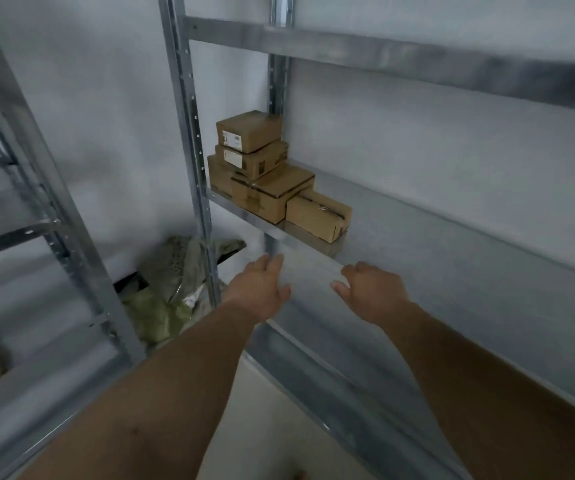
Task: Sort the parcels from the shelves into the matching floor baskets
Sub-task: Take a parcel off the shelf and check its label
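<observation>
We hold both hands out over the front edge of the metal shelf (452,258), the left hand (262,289) and the right hand (369,292) each empty with fingers loosely curled, short of the cardboard parcels (265,194) stacked at the shelf's left end. To reach well we should take the small box (317,214) nearest us, or lift the top box (249,131), rather than drag anything from under the pile, and read its label first. The view is blurred, so the green bags (175,282) below may be more parcels; no basket shows.
</observation>
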`<state>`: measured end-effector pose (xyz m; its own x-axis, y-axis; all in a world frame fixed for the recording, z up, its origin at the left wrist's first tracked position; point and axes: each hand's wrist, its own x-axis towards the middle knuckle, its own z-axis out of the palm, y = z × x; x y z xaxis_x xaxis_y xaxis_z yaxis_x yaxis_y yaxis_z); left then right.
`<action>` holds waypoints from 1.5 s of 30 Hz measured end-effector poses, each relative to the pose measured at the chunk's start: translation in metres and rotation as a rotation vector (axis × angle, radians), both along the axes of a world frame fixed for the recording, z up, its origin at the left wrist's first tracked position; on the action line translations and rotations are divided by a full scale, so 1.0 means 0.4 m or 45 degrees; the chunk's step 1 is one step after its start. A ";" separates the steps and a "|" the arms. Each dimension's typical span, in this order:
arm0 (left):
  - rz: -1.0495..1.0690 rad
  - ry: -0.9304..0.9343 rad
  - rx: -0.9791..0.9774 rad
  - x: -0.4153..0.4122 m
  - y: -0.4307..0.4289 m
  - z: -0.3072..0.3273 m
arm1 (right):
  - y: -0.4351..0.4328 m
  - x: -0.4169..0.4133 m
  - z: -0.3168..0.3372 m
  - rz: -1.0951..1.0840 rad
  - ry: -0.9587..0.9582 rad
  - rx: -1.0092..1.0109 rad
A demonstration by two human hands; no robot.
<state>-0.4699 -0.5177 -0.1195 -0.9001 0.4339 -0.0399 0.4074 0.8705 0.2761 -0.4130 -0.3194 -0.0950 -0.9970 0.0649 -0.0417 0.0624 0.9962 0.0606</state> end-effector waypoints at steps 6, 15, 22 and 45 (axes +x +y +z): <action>-0.052 0.040 -0.027 -0.222 0.102 0.026 | 0.105 -0.195 -0.007 -0.117 0.045 -0.072; -0.074 0.019 0.081 -0.461 0.230 0.052 | 0.188 -0.405 -0.014 -0.328 0.110 -0.208; -0.062 -0.069 0.108 -0.542 0.265 0.026 | 0.164 -0.449 -0.026 -0.568 0.077 -0.337; -0.486 -0.480 0.329 -0.594 0.281 0.040 | 0.139 -0.397 0.015 -1.037 0.337 -1.181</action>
<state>-0.7075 -0.4054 -0.1033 -0.6230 0.7620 -0.1766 0.5106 0.5672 0.6461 -0.5720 -0.2638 -0.0890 -0.6664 0.7164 -0.2064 0.5801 0.3244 -0.7471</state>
